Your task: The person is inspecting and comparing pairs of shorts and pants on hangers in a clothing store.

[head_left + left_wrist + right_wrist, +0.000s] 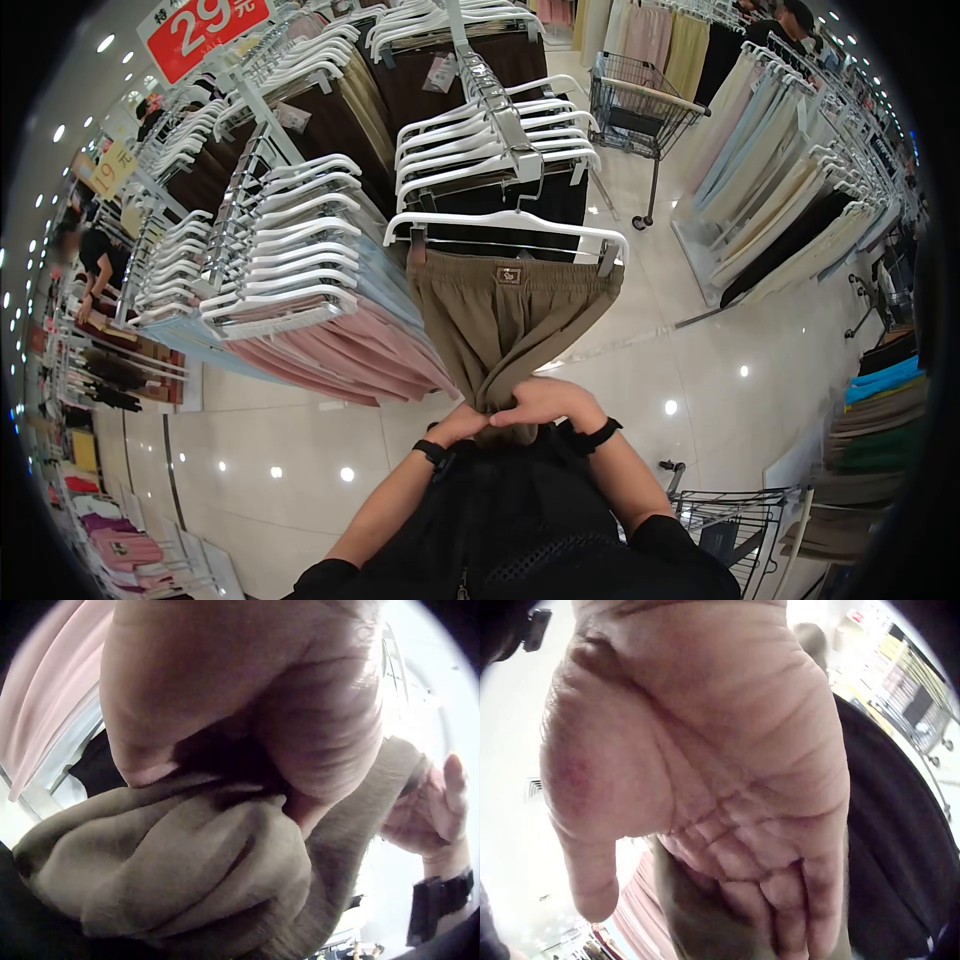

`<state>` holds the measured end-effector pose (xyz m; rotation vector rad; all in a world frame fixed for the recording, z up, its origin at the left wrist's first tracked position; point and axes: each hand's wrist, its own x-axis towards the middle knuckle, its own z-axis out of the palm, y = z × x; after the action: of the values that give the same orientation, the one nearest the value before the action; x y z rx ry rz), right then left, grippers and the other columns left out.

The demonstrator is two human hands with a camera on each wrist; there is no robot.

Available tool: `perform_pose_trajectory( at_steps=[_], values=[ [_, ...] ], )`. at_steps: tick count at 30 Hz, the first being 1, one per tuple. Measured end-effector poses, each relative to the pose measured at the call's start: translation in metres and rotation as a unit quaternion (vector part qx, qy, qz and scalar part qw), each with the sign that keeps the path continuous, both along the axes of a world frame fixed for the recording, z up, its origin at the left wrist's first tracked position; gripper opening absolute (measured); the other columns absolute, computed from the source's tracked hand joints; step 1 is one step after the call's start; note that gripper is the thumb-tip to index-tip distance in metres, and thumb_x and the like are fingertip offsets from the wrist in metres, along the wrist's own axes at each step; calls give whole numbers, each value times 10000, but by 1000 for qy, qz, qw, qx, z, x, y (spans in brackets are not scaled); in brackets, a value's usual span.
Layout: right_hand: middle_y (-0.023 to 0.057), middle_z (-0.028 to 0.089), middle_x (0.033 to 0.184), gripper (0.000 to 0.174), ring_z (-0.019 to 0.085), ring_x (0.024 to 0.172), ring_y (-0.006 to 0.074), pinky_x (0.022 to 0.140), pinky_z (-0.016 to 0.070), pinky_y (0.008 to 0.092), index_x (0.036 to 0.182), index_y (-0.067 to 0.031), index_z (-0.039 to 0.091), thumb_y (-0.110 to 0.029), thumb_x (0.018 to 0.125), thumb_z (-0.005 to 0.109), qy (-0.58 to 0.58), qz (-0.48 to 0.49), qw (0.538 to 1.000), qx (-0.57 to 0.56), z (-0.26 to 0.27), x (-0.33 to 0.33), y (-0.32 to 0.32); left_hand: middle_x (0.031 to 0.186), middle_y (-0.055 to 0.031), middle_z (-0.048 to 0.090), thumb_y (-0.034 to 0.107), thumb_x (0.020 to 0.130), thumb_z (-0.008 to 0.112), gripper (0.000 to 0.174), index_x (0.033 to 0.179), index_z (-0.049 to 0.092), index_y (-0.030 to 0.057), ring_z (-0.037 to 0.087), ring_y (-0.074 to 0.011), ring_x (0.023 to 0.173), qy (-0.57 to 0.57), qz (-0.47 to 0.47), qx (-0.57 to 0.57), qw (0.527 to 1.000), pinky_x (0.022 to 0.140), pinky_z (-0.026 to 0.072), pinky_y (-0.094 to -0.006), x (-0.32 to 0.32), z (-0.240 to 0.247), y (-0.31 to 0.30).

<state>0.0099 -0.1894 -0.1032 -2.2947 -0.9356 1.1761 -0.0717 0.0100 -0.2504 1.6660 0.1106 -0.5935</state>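
Note:
Brown trousers point(490, 310) with an elastic waist hang by metal clips from a white hanger point(510, 220) at the front end of a rack, in the head view. My left hand point(458, 424) grips the gathered fabric low on the legs. The left wrist view has its fingers curled round the bunched cloth point(187, 862). Close beside it, my right hand point(550, 400) lies against the trousers. Its palm point(727, 765) faces the right wrist camera, with the fingers fairly straight over the cloth and the thumb apart. The trouser hems are hidden below my hands.
Pink trousers point(340, 345) on white hangers stand close on the left. More dark garments hang behind the brown pair. A shopping cart point(645, 105) stands beyond, and another cart point(730, 520) is near my right side. A rack of pale trousers point(780, 180) lines the right.

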Motion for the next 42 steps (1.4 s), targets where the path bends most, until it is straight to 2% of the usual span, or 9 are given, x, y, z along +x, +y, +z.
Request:
perform_pose_trajectory(
  at_steps=[6, 11, 15, 23, 28, 33, 37, 40, 42],
  values=[
    [173, 710, 996, 282, 673, 917, 365, 807, 538, 408, 1071, 8, 679, -209, 891, 685, -61, -213, 902, 371, 92, 31, -33, 1323, -139, 617, 193, 887, 697, 564, 1385, 530, -11, 588, -223, 1190, 62, 41, -3, 997, 973, 485, -342, -14, -14, 22],
    [155, 679, 1082, 307, 624, 1054, 308, 1091, 335, 476, 1098, 6, 650, -183, 862, 705, -593, -328, 655, 335, 113, 84, -11, 1279, -132, 628, 180, 892, 683, 565, 1366, 512, -74, 614, -212, 1123, 70, 140, -93, 983, 948, 498, -330, -29, -15, 21],
    [130, 668, 843, 233, 625, 841, 343, 797, 473, 456, 927, -34, 655, -261, 890, 694, -474, -275, 778, 306, 96, 112, 4, 1299, -130, 619, 190, 903, 697, 592, 1391, 492, -74, 595, -211, 1155, 26, 114, -105, 988, 1015, 455, -329, -30, -3, 21],
    [121, 624, 732, 234, 606, 678, 332, 613, 468, 437, 877, -47, 655, -268, 857, 728, -476, -386, 727, 311, 115, 108, -10, 1280, -118, 628, 198, 841, 794, 642, 1354, 521, -75, 584, -198, 1162, -58, 115, -106, 986, 1010, 455, -316, -33, 79, 27],
    [33, 491, 562, 323, 445, 538, 147, 516, 346, 312, 692, -11, 589, -206, 845, 797, -418, -466, 694, 355, 84, 100, -43, 1232, -130, 650, 131, 769, 817, 645, 1322, 537, -47, 603, -191, 1123, -117, 51, 36, 991, 980, 469, -313, -40, 87, 36],
    [-60, 368, 623, 456, 335, 648, 75, 634, 341, 261, 629, -66, 436, -236, 1004, 635, -330, -596, 511, 525, 59, 97, -52, 1078, -120, 696, 97, 752, 793, 531, 1235, 591, 12, 649, -204, 1016, -62, -17, 86, 994, 909, 496, -324, -45, 58, 36],
    [39, 324, 612, 468, 374, 657, 216, 850, 423, 420, 623, -110, 303, -248, 1047, 445, -18, -381, 341, 859, 55, 105, -53, 997, -118, 704, 50, 745, 776, 468, 1184, 614, 28, 667, -223, 971, -61, -133, 106, 983, 880, 502, -334, -43, 68, 19],
    [53, 348, 610, 434, 379, 649, 228, 888, 434, 447, 615, -118, 319, -217, 1015, 456, 279, -289, 138, 905, 53, 105, -55, 1001, -121, 702, 43, 763, 776, 443, 1174, 612, 16, 666, -241, 973, -89, -166, 82, 979, 875, 501, -339, -43, 72, 11],
    [43, 367, 606, 434, 382, 642, 218, 883, 434, 441, 606, -145, 300, -237, 1019, 398, 287, -355, 104, 884, 55, 103, -54, 1024, -127, 699, 53, 774, 778, 437, 1175, 609, 9, 666, -251, 973, -89, -175, 90, 976, 878, 501, -342, -41, 88, 10]
  ],
)
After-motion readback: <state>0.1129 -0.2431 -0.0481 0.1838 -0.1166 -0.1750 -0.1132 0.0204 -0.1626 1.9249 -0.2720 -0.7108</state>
